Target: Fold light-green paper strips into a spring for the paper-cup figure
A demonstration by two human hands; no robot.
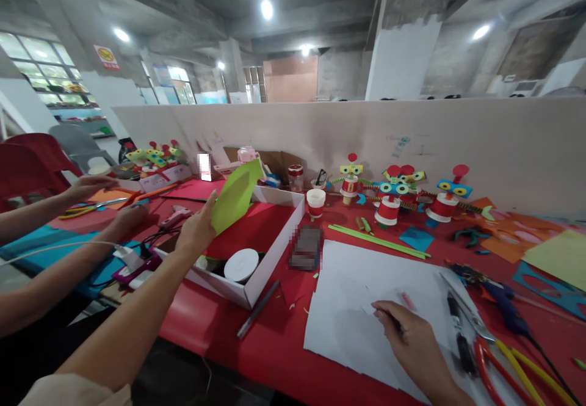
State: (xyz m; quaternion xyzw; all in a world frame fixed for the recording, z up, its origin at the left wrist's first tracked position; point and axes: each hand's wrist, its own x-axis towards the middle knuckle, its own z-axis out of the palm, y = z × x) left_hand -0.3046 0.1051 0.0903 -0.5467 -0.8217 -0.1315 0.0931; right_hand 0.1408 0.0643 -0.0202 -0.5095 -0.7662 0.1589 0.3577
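Head view: left hand (198,230) gripped one green sheet (237,195), tilted above an open white box (274,250); right hand (412,336), fingertips drawn together (whether on anything, could not be told), hovered over white paper (345,296).

Pale bit (368,310) at the right hand (409,336) too small to be identified, dark device (306,247) beyond that hand blurred by pixelation, carton (277,253) partly hidden behind the left hand (196,230)

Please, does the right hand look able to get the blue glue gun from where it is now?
Probably yes, but not by a straight slide: the scissors and a slim black tool lie between the right hand and the glue gun. The way over them looks free.
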